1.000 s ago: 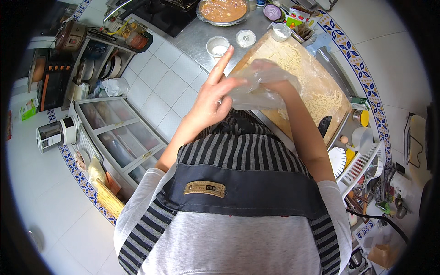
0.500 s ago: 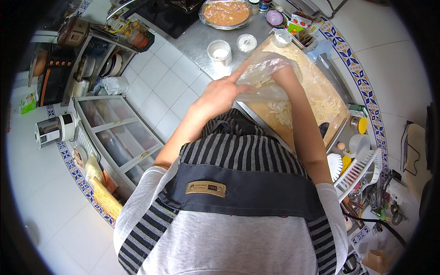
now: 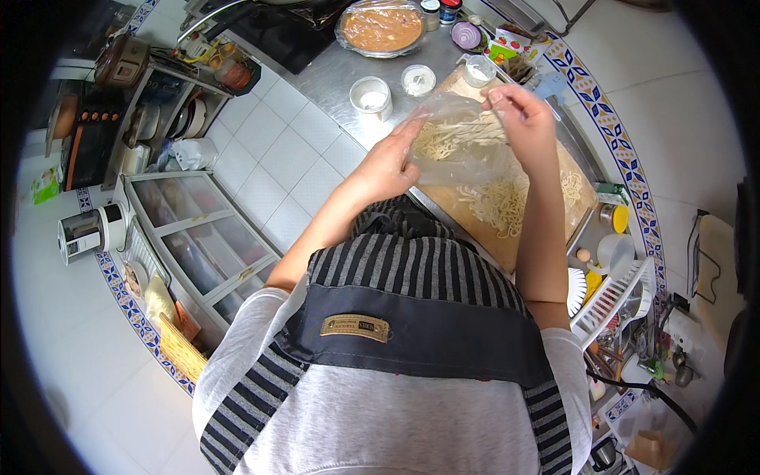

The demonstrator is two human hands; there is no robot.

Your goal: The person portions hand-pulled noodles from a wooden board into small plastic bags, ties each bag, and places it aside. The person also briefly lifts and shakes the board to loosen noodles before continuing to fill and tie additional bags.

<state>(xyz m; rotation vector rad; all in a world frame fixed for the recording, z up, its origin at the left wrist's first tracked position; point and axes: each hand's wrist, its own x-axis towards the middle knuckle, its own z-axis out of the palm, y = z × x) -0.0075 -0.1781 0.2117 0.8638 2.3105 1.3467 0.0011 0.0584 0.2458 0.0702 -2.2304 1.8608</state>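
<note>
A clear plastic bag (image 3: 461, 142) with pale noodles inside hangs above a wooden cutting board (image 3: 546, 222). My left hand (image 3: 389, 162) holds the bag's near edge from below. My right hand (image 3: 524, 119) pinches its far upper edge. More loose noodles (image 3: 500, 204) lie in a pile on the board under the bag. The bag hides part of the board.
On the steel counter (image 3: 332, 75) stand two small white cups (image 3: 370, 96), a covered bowl of orange-brown sauce (image 3: 381, 28), a halved red onion (image 3: 465, 35) and jars. A white dish rack (image 3: 613, 297) is at the right. Glass-front shelves (image 3: 194, 237) stand at the left on the tiled floor.
Both hands have spread apart and pulled the bag open wider. The left hand came down from raised fingers to grip the bag's edge, and noodles now show inside it.
</note>
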